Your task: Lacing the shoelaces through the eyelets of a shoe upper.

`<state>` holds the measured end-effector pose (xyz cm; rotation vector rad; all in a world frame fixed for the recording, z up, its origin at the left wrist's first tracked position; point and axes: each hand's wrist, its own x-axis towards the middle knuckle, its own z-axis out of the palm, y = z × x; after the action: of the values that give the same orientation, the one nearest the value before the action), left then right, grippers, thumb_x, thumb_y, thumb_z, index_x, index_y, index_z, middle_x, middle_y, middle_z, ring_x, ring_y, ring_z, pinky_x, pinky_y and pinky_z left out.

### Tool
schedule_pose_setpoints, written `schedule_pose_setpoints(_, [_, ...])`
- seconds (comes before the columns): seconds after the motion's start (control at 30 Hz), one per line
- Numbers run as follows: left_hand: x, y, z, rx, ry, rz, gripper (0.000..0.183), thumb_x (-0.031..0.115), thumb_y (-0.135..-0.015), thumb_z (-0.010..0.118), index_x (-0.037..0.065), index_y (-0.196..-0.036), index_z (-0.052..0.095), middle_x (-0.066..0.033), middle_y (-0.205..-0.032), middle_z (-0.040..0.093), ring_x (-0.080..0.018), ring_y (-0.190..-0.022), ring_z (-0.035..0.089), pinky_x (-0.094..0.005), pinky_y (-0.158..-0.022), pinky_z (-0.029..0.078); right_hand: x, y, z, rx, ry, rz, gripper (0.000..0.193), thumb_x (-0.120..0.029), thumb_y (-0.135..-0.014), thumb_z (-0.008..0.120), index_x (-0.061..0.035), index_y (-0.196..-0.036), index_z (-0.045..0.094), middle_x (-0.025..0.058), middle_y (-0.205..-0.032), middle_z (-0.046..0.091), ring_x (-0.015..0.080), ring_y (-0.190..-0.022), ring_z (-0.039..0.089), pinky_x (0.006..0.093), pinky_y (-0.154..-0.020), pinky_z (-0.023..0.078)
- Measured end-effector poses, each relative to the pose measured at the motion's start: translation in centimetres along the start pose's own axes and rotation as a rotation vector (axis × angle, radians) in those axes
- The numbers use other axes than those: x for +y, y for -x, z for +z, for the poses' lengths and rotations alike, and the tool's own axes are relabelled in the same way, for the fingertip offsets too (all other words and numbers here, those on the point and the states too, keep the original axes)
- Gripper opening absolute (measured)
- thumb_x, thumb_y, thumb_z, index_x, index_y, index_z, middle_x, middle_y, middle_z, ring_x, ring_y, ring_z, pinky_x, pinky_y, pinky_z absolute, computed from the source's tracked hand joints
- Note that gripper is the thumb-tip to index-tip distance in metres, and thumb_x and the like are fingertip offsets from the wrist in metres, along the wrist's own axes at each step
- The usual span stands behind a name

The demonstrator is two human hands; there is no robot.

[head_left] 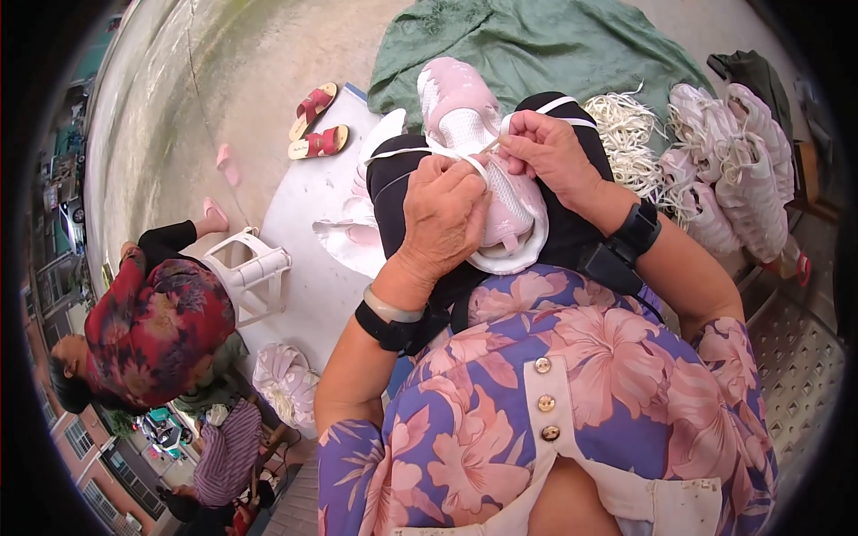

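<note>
A pink and white sneaker (460,98) lies across my lap, toe pointing away from me and heel toward my body. Over its lacing area, my left hand (444,214) is closed in a pinch on a white shoelace (393,152), whose loose part trails left across my dark trouser leg. Just to the right, my right hand (556,159) pinches the lace too, with thumb and forefinger together close to the eyelets. A further stretch of lace runs over my right knee. My fingers hide part of the eyelets and the lace crossing there.
White shoelaces (626,143) are heaped right of my knee on a green cloth (536,49). Several sneakers (751,192) are piled farther right. Shoe pieces (344,237) lie at my left. Beyond are red sandals (319,143), a white stool (255,268) and a person in a red floral top (161,330).
</note>
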<state>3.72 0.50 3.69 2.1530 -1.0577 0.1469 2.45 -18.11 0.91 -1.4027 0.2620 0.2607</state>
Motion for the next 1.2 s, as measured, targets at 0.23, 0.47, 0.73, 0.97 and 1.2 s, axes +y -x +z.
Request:
schedule_pose_setpoints(0.23, [0.1, 0.1, 0.1, 0.008, 0.012, -0.016, 0.014, 0.001, -0.067, 0.065, 0.003, -0.075, 0.055, -0.0105, -0.095, 0.064, -0.028, -0.078, 0.052, -0.0358, -0.074, 0.041, 0.0, 0.0, 0.1, -0.026, 0.015, -0.011, 0.011, -0.016, -0.089, 0.058, -0.0052, -0.09, 0.059, -0.0014, -0.075, 0.061, 0.0021, -0.059, 0.051, 0.0155, -0.049, 0.038])
schedule_pose_setpoints(0.47, [0.1, 0.0, 0.2, 0.025, 0.006, -0.006, 0.014, 0.0, -0.066, 0.065, 0.003, -0.075, 0.054, -0.0102, -0.094, 0.064, -0.0278, -0.077, 0.052, -0.0354, -0.074, 0.041, 0.4, -0.2, 0.2, -0.019, 0.002, -0.008, 0.01, -0.015, -0.088, 0.058, -0.005, -0.089, 0.058, -0.0017, -0.074, 0.06, 0.0015, -0.059, 0.05, 0.0154, -0.049, 0.038])
schedule_pose_setpoints(0.73, [-0.3, 0.4, 0.6, 0.063, 0.024, 0.01, 0.014, 0.001, -0.066, 0.065, 0.003, -0.075, 0.055, -0.0099, -0.093, 0.064, -0.0277, -0.076, 0.05, -0.0357, -0.074, 0.04, 0.3, 0.1, 1.4, 0.177, 0.774, -0.613, 0.007, -0.007, -0.078, 0.057, -0.0021, -0.082, 0.056, 0.0143, -0.071, 0.058, 0.0306, -0.069, 0.059, 0.0349, -0.063, 0.046])
schedule_pose_setpoints(0.97, [-0.8, 1.2, -0.3, 0.101, 0.332, -0.294, 0.011, 0.006, -0.076, 0.067, 0.0, -0.078, 0.058, -0.0042, -0.081, 0.06, -0.0169, -0.074, 0.052, -0.028, -0.069, 0.042, 0.8, -0.8, 1.0, 0.08, 0.823, -0.416, 0.01, -0.015, -0.079, 0.056, -0.005, -0.077, 0.058, 0.0138, -0.074, 0.059, 0.0341, -0.073, 0.058, 0.0398, -0.066, 0.046])
schedule_pose_setpoints(1.2, [-0.9, 1.5, -1.0, 0.48, 1.017, -0.894, 0.012, 0.014, -0.087, 0.062, 0.005, -0.081, 0.058, -0.002, -0.068, 0.058, -0.0062, -0.053, 0.051, -0.0181, -0.046, 0.038, 0.9, 0.0, 1.5, 0.16, 0.77, -0.43, 0.014, -0.018, -0.079, 0.056, -0.0044, -0.08, 0.058, 0.014, -0.076, 0.06, 0.0336, -0.073, 0.059, 0.0399, -0.067, 0.046])
